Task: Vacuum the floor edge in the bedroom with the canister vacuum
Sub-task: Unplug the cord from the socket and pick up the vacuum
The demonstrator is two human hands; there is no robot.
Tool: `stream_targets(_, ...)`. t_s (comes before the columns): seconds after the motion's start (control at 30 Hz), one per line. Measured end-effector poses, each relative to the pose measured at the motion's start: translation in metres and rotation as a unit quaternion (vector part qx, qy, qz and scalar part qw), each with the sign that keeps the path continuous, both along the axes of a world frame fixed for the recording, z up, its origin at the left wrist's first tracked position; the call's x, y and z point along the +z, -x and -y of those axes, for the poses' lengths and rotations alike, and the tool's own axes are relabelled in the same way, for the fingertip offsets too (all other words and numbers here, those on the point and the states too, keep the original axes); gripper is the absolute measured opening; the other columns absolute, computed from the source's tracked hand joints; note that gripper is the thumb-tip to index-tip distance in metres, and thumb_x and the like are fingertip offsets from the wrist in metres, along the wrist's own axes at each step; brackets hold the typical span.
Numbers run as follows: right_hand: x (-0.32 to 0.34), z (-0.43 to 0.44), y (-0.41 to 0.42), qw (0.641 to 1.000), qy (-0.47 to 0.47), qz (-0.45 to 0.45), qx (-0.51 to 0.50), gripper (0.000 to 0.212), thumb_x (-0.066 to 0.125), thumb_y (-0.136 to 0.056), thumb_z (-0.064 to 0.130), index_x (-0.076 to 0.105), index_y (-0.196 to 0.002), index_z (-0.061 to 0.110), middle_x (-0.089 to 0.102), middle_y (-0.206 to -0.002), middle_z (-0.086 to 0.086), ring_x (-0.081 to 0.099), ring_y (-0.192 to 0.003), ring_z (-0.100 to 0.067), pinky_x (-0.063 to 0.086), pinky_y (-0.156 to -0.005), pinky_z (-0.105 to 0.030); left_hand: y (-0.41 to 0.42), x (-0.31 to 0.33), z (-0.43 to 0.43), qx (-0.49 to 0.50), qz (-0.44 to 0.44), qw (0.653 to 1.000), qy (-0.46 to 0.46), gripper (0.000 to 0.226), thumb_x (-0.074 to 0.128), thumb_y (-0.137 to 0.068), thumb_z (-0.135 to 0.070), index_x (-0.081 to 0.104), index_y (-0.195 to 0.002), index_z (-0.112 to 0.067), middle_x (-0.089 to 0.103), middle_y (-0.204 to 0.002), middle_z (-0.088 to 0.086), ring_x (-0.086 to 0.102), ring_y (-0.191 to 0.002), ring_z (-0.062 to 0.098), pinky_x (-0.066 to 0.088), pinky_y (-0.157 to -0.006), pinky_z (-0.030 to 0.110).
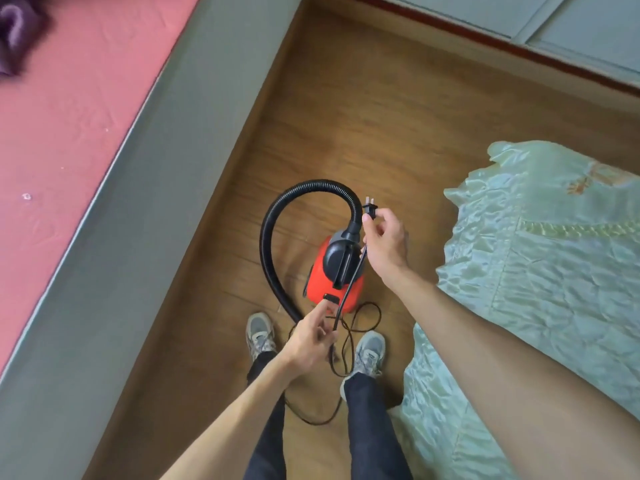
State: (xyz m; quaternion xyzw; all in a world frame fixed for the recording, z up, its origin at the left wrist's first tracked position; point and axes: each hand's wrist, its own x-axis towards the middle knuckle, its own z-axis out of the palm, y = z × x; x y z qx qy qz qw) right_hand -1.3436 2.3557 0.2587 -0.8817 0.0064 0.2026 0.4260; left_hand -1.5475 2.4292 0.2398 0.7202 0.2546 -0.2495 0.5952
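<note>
A small red canister vacuum (320,271) with a black top stands on the wooden floor (346,116) in front of my feet. Its black ribbed hose (277,216) loops up and left, then down toward my left hand. My right hand (384,240) pinches the black power plug (370,209), prongs pointing up. The black cord (349,292) runs down from it through my left hand (311,336), which holds the cord, index finger stretched toward the vacuum. Loose cord lies coiled between my shoes.
A grey bed frame (145,202) with a pink mattress (69,116) lies on the left. A pale green satin bedspread (540,271) hangs on the right. A dark red skirting (519,50) runs along the far wall. The floor strip between is narrow.
</note>
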Motion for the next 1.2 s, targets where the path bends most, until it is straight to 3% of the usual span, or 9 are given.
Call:
stream_targets(0.13,-0.054,0.009,0.007,0.999,0.002,-0.026,0.019,0.022,0.053,-0.094,0.043,0.06,-0.1,0.024,0.065,-0.074,-0.001,0.067,-0.069,-0.025,0.058,-0.069,-0.051,0.008,-0.038,0.002,0.003,-0.012,1.0,-0.008,0.035,0.057,-0.095,-0.006,0.047,-0.121,-0.027,0.048,-0.075,-0.003,0.047,-0.061,0.013,0.057,-0.069,0.051)
stream_targets(0.27,-0.099,0.012,0.016,0.998,-0.004,-0.049,0.024,0.008,0.055,-0.097,0.037,0.057,-0.098,0.029,0.063,-0.073,0.001,0.067,-0.064,-0.02,0.059,-0.066,-0.05,0.017,-0.076,0.006,0.013,-0.04,0.999,0.016,0.029,0.053,-0.097,0.0,0.045,-0.118,-0.018,0.052,-0.074,-0.002,0.051,-0.055,0.005,0.059,-0.062,0.044)
stream_targets(0.37,-0.136,0.015,0.023,0.998,-0.008,-0.062,0.027,0.009,0.056,-0.095,0.037,0.059,-0.094,0.029,0.062,-0.068,0.0,0.065,-0.062,-0.024,0.058,-0.064,-0.053,0.023,-0.11,0.012,0.018,-0.059,0.998,0.027,0.028,0.051,-0.098,0.0,0.044,-0.118,-0.018,0.055,-0.072,-0.004,0.052,-0.059,0.016,0.058,-0.063,0.05)
stream_targets(0.5,-0.184,0.019,0.028,0.998,0.011,-0.059,0.029,0.009,0.054,-0.091,0.043,0.055,-0.084,0.039,0.062,-0.065,0.0,0.065,-0.066,-0.029,0.058,-0.066,-0.053,0.029,-0.156,0.022,0.018,-0.066,0.997,0.02,0.031,0.05,-0.097,0.0,0.043,-0.113,-0.026,0.053,-0.074,0.003,0.05,-0.059,0.018,0.058,-0.061,0.046)
stream_targets(0.6,-0.216,0.022,0.03,0.998,0.024,-0.059,0.029,0.007,0.056,-0.095,0.038,0.055,-0.089,0.035,0.064,-0.068,-0.003,0.066,-0.064,-0.026,0.058,-0.067,-0.05,0.029,-0.186,0.031,0.014,-0.075,0.997,0.012,0.032,0.05,-0.098,-0.002,0.042,-0.112,-0.03,0.053,-0.074,0.001,0.049,-0.058,0.011,0.057,-0.06,0.037)
stream_targets(0.73,-0.25,0.025,0.029,0.997,0.041,-0.056,0.02,0.007,0.058,-0.097,0.031,0.058,-0.093,0.026,0.063,-0.065,0.002,0.063,-0.057,-0.016,0.053,-0.062,-0.035,0.029,-0.217,0.036,0.007,-0.083,0.997,0.008,0.034,0.048,-0.098,0.0,0.041,-0.112,-0.03,0.056,-0.075,0.001,0.049,-0.051,0.003,0.049,-0.055,0.021)
stream_targets(0.93,-0.289,0.029,0.021,0.997,0.05,-0.065,0.0,0.009,0.063,-0.092,0.039,0.059,-0.085,0.034,0.06,-0.065,0.005,0.067,-0.066,-0.022,0.059,-0.068,-0.047,0.02,-0.254,0.029,0.004,-0.091,0.996,-0.016,0.032,0.047,-0.096,0.006,0.045,-0.116,-0.02,0.057,-0.072,-0.003,0.056,-0.053,-0.004,0.042,-0.053,0.009)
stream_targets(1.07,-0.31,0.026,0.011,0.997,0.052,-0.054,-0.007,0.015,0.066,-0.092,0.035,0.067,-0.094,0.02,0.061,-0.067,0.004,0.059,-0.063,-0.015,0.05,-0.065,-0.032,0.014,-0.28,0.02,0.006,-0.083,0.995,-0.057,0.037,0.051,-0.093,0.005,0.046,-0.11,-0.028,0.061,-0.068,-0.003,0.056,-0.062,0.004,0.044,-0.062,0.016)
stream_targets(1.2,-0.333,0.016,0.001,0.998,0.058,-0.03,-0.024,0.014,0.068,-0.089,0.038,0.067,-0.091,0.024,0.063,-0.081,-0.006,0.061,-0.076,-0.022,0.051,-0.07,-0.036,0.002,-0.305,0.02,0.011,-0.094,0.993,-0.068,0.035,0.052,-0.093,0.003,0.047,-0.102,-0.031,0.063,-0.074,0.01,0.051,-0.063,0.014,0.046,-0.058,0.021)
